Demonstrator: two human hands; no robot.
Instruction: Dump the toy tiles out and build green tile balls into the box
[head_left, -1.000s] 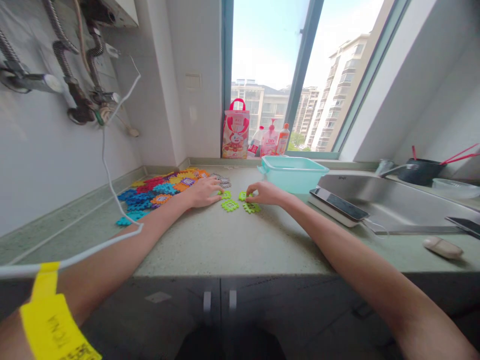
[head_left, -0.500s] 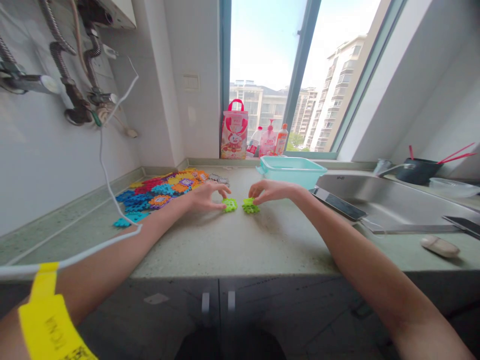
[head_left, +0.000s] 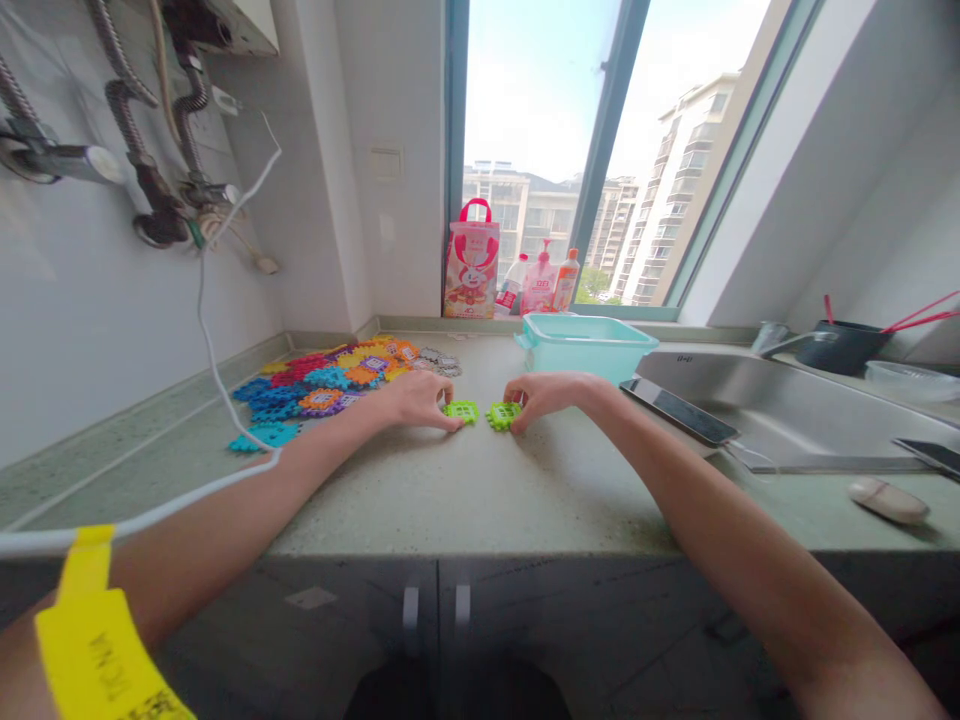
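Two lime green toothed puzzle tiles lie side by side on the green speckled counter (head_left: 465, 490). My left hand (head_left: 416, 398) has its fingertips on the left green tile (head_left: 460, 410). My right hand (head_left: 541, 393) pinches the right green tile (head_left: 501, 414). The two tiles sit a small gap apart. A spread of blue, red, orange, yellow and purple tiles (head_left: 322, 385) lies to the left, behind my left hand.
A teal plastic tub (head_left: 585, 346) stands behind my right hand. A steel sink (head_left: 787, 410) with a dark strip across its left rim lies to the right. A white cable (head_left: 217, 370) crosses my left arm. Bottles and a pink bag (head_left: 471, 260) stand on the sill.
Several green tiles were spread between my hands a second ago; now two remain in view, one under each hand, pulled slightly nearer to me. Both hands have closed down onto them.
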